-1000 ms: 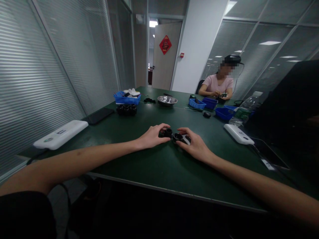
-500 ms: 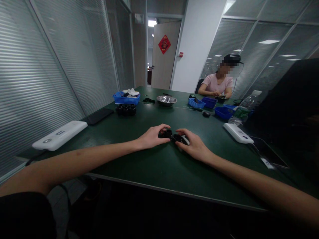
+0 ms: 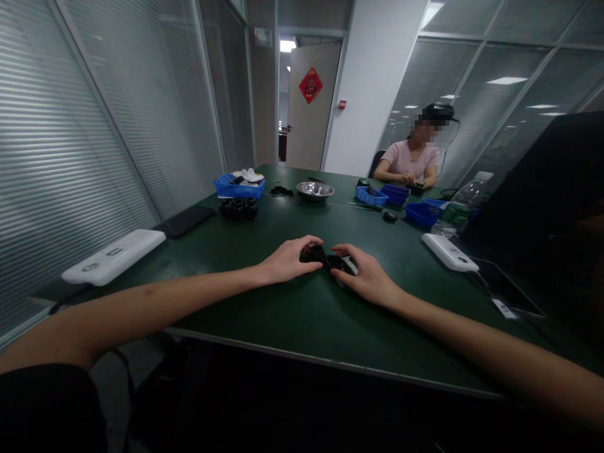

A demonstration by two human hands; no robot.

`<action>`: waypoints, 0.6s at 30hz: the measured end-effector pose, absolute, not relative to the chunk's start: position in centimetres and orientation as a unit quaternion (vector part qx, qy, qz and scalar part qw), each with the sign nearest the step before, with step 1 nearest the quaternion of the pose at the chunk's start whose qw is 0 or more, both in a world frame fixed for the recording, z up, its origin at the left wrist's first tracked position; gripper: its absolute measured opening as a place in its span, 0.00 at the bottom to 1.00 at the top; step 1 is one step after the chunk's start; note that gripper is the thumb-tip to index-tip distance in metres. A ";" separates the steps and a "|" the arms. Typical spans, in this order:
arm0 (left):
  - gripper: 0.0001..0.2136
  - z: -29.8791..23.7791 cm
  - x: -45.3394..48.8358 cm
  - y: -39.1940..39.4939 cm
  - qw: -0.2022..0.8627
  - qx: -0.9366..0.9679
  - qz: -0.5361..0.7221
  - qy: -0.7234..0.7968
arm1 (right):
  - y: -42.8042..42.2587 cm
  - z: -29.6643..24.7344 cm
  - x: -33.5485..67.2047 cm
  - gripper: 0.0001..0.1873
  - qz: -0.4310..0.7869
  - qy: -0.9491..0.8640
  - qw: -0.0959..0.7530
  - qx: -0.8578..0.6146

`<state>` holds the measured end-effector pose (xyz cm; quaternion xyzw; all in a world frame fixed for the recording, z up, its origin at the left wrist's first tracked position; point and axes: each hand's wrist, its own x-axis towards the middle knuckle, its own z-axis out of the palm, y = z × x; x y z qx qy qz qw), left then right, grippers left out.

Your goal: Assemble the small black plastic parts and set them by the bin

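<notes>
My left hand [image 3: 290, 258] curves its thumb and fingers around a small black cylindrical part [image 3: 315, 252] with a round opening on top. Just to the right, my right hand [image 3: 367, 272] has its thumb and fingers about a second black part [image 3: 335, 261], which looks like a hollow ring or cap. Something pale shows beside it, under the fingers. Both parts sit low over the green table [image 3: 283, 314], close together; whether they touch I cannot tell. My fingers hide some of each part.
Farther back are black round parts [image 3: 238, 208], a filled blue basket [image 3: 240, 186], a metal bowl [image 3: 315, 191] and blue bins [image 3: 421, 214]. White power banks or strips [image 3: 113, 257] lie at both sides. A water bottle [image 3: 460, 204] stands right; a person [image 3: 411, 160] sits across.
The black part in my left hand has shifted slightly left, deeper between thumb and fingers. My hands have barely moved. The person across has moved their hands a little.
</notes>
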<state>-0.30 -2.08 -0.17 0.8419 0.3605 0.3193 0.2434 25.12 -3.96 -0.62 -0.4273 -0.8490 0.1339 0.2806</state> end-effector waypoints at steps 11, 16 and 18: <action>0.25 0.0 -0.4 -2.1 0.245 0.848 0.303 0.358 | -4.1 -0.5 25.0 0.23 0.131 -0.846 0.293 -0.425; 0.26 -0.1 -0.4 -1.9 0.239 0.855 0.293 0.356 | -4.2 -0.4 25.0 0.23 0.151 -0.842 0.317 -0.410; 0.26 -0.1 -0.4 -1.9 0.238 0.856 0.291 0.355 | -4.3 -0.4 25.0 0.22 0.167 -0.840 0.329 -0.398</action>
